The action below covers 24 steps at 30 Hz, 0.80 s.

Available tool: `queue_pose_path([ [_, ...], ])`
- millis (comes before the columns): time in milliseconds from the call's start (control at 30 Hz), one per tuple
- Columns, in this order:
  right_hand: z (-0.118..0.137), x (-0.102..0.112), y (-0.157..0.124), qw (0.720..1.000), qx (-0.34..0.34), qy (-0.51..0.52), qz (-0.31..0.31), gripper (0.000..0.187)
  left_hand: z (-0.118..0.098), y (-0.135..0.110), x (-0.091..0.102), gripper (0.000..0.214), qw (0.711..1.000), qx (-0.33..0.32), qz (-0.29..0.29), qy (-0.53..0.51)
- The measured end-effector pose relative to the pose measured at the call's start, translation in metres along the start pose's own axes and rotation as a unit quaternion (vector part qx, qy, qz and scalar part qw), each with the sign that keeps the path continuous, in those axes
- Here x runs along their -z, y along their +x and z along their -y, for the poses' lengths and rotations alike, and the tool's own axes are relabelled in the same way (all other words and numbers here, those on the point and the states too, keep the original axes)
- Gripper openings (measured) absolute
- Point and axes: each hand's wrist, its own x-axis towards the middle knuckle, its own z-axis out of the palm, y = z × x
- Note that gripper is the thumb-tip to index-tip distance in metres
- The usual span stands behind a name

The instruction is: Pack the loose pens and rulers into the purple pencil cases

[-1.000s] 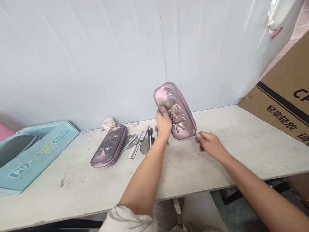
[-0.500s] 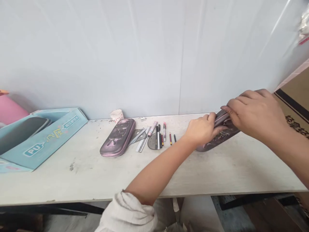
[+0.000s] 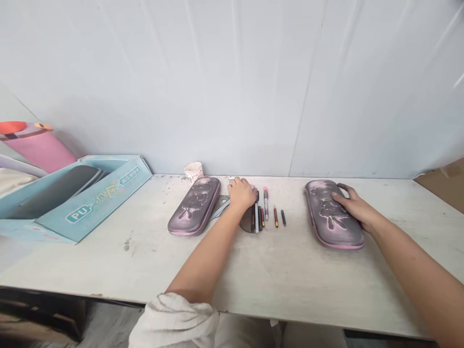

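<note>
On the right of the table lies a dark pencil case (image 3: 328,217) with pink edging and an embossed figure. My right hand (image 3: 357,205) grips its right side, thumb on the lid and fingers around the edge. My left hand (image 3: 242,194) is over the stationery in the middle, its fingers curled downward; whatever they grip is hidden. Partly under it are rulers (image 3: 220,209), a dark protractor (image 3: 247,223) and dark pens (image 3: 260,217). Just right of these lie a pink-capped pen (image 3: 266,205), a red pencil (image 3: 276,216) and a short dark stick (image 3: 283,218).
A similar pencil case (image 3: 195,207) lies left of my left hand, with a paper cup (image 3: 193,170) behind it. An open blue box (image 3: 97,200) holding another dark case (image 3: 54,193) stands at left. A cardboard box (image 3: 444,183) is at far right; the wall borders the table's back.
The right pencil case has come down from both hands onto the table. My left hand has let go of it and moved left to the stationery. The view has shifted.
</note>
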Motion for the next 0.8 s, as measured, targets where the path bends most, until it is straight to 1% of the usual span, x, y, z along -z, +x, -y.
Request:
queue_pose_path([
  [67,0.012,-0.023,0.017,0.998,0.024,-0.054,0.013,0.07,0.017,0.007,-0.007,0.046,0.997,0.018,0.046,-0.056],
  [100,0.018,-0.035,0.024,0.994,0.05,-0.095,0.012,0.067,0.022,0.009,-0.01,0.043,0.994,0.021,0.061,-0.085],
  [133,0.024,-0.048,0.029,0.985,0.09,-0.15,-0.002,0.063,0.024,0.011,-0.012,0.039,0.991,0.022,0.07,-0.109],
  [167,0.031,-0.061,0.032,0.969,0.141,-0.203,-0.022,0.057,0.025,0.012,-0.012,0.035,0.989,0.019,0.072,-0.13],
  [200,0.038,-0.073,0.033,0.948,0.196,-0.245,-0.049,0.051,0.025,0.013,-0.01,0.031,0.986,0.014,0.072,-0.148],
  [267,0.055,-0.095,0.025,0.909,0.294,-0.282,-0.087,0.043,0.02,0.015,0.002,0.027,0.978,0.005,0.076,-0.195],
  [300,0.063,-0.106,0.018,0.897,0.333,-0.281,-0.077,0.042,0.016,0.015,0.01,0.027,0.964,0.006,0.077,-0.255],
  [333,0.072,-0.116,0.009,0.887,0.365,-0.278,-0.045,0.041,0.012,0.014,0.019,0.029,0.942,0.009,0.078,-0.327],
  [367,0.08,-0.126,-0.001,0.878,0.387,-0.28,-0.001,0.041,0.007,0.013,0.029,0.029,0.875,0.027,0.076,-0.477],
  [400,0.087,-0.136,-0.011,0.87,0.396,-0.291,0.048,0.041,0.001,0.012,0.038,0.03,0.78,0.05,0.076,-0.619],
  [433,0.092,-0.145,-0.021,0.859,0.398,-0.308,0.093,0.042,-0.003,0.01,0.047,0.036,0.687,0.073,0.092,-0.717],
  [467,0.095,-0.153,-0.032,0.85,0.395,-0.328,0.116,0.042,-0.006,0.008,0.055,0.041,0.605,0.096,0.12,-0.781],
  [500,0.095,-0.159,-0.042,0.844,0.395,-0.345,0.117,0.043,-0.007,0.007,0.061,0.043,0.54,0.118,0.145,-0.821],
  [533,0.093,-0.164,-0.051,0.838,0.394,-0.363,0.109,0.044,-0.006,0.007,0.066,0.043,0.489,0.14,0.162,-0.845],
  [567,0.089,-0.166,-0.061,0.829,0.395,-0.383,0.099,0.044,-0.003,0.009,0.07,0.041,0.452,0.161,0.164,-0.862],
  [600,0.082,-0.167,-0.071,0.816,0.401,-0.406,0.096,0.044,0.003,0.012,0.073,0.038,0.425,0.182,0.147,-0.874],
  [633,0.075,-0.166,-0.079,0.801,0.406,-0.428,0.098,0.044,0.009,0.015,0.075,0.035,0.406,0.201,0.119,-0.883],
  [667,0.068,-0.164,-0.086,0.779,0.418,-0.451,0.119,0.042,0.015,0.02,0.077,0.034,0.395,0.218,0.084,-0.888],
  [700,0.063,-0.162,-0.091,0.76,0.427,-0.469,0.139,0.04,0.02,0.024,0.078,0.033,0.393,0.228,0.056,-0.889],
  [733,0.059,-0.159,-0.094,0.756,0.425,-0.477,0.146,0.04,0.023,0.027,0.078,0.032,0.397,0.231,0.053,-0.887],
  [767,0.058,-0.157,-0.093,0.769,0.403,-0.478,0.134,0.04,0.023,0.028,0.077,0.03,0.406,0.23,0.063,-0.882],
  [800,0.06,-0.155,-0.091,0.789,0.379,-0.47,0.116,0.041,0.02,0.028,0.075,0.03,0.416,0.228,0.081,-0.876],
])
